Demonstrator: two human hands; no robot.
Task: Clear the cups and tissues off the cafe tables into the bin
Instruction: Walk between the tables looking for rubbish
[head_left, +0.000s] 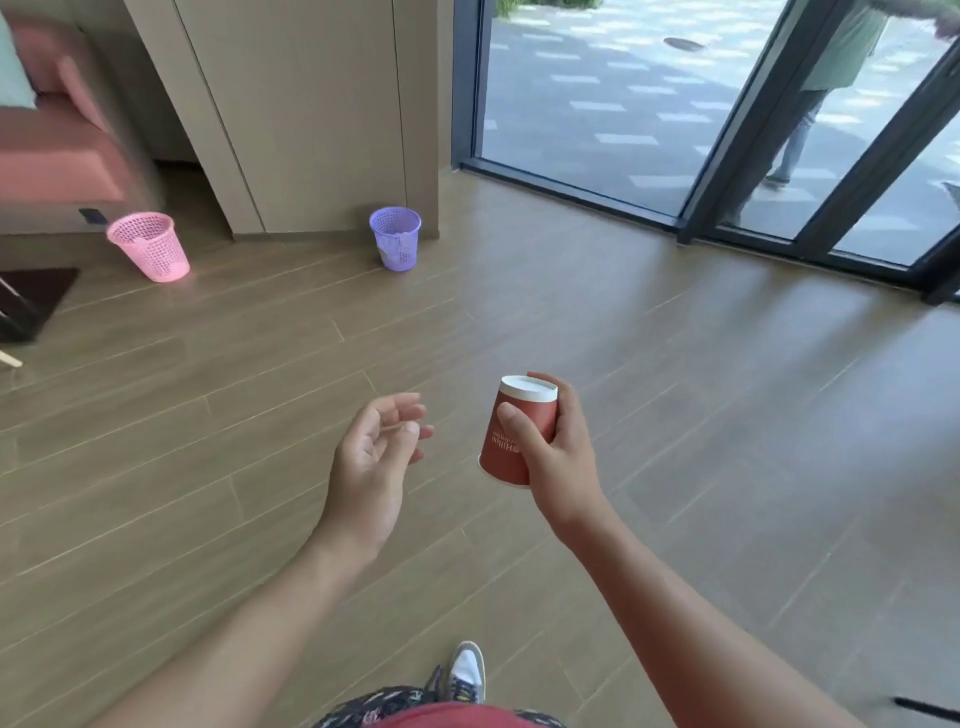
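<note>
Most of the lower view is taken up by a wood-look plank floor (675, 415), laid in long boards with pale joints. At 12 o'clock a beige panelled wall (311, 104) is seen, split by thin vertical seams. From 1 to 2 o'clock, tall glass doors (727, 156) are set in dark frames, and daylight is thrown through them onto the boards. Grey paving (597, 130) with lighter blocks is visible outside, plus a passer-by's legs (795, 140). A blurry pink sofa (57, 145) is parked at 10 o'clock, with a dark mat (36, 296) laid below it at 9.
</note>
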